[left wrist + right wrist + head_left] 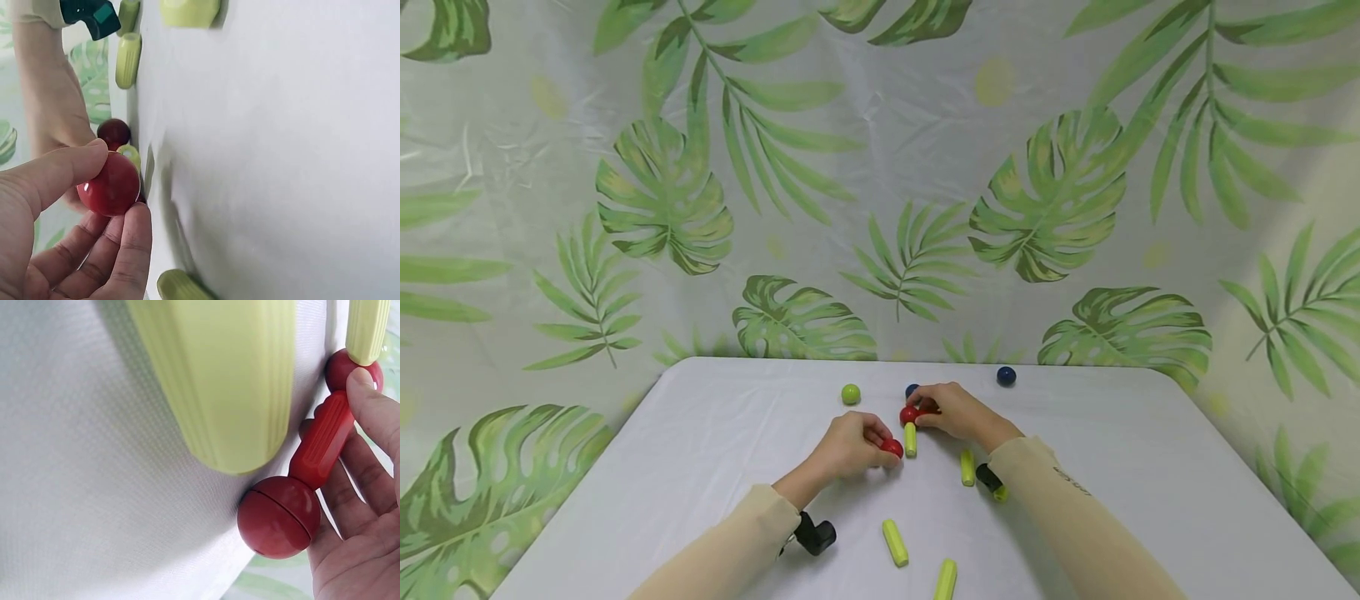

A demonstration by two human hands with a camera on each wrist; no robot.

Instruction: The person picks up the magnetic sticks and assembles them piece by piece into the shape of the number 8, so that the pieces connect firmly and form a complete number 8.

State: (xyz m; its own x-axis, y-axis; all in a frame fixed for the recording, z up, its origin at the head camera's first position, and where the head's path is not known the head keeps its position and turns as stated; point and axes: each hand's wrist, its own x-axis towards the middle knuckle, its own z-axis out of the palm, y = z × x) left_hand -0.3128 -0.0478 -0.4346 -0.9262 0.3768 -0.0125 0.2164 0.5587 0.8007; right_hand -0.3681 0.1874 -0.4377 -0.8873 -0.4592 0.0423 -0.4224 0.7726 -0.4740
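My left hand [853,446] pinches a glossy red ball [111,184] between thumb and fingertips, near the middle of the table. My right hand [953,408] grips a ridged red rod [322,440], its thumb at the rod's upper end in the right wrist view. That rod has a red ball at either end: a nearer ball [279,517] with a seam and a farther ball [340,370]. From the farther ball extends a yellow-green rod [911,440], pointing toward me in the head view. The left hand's ball is close to this rod's free end.
A green ball [851,394] lies toward the back, with a blue ball [1006,376] at back right and another blue ball [912,390] partly behind my right hand. Loose yellow-green rods [895,542] lie at the front, and another rod [967,467] lies by the right forearm. A leaf-patterned sheet [805,208] hangs behind.
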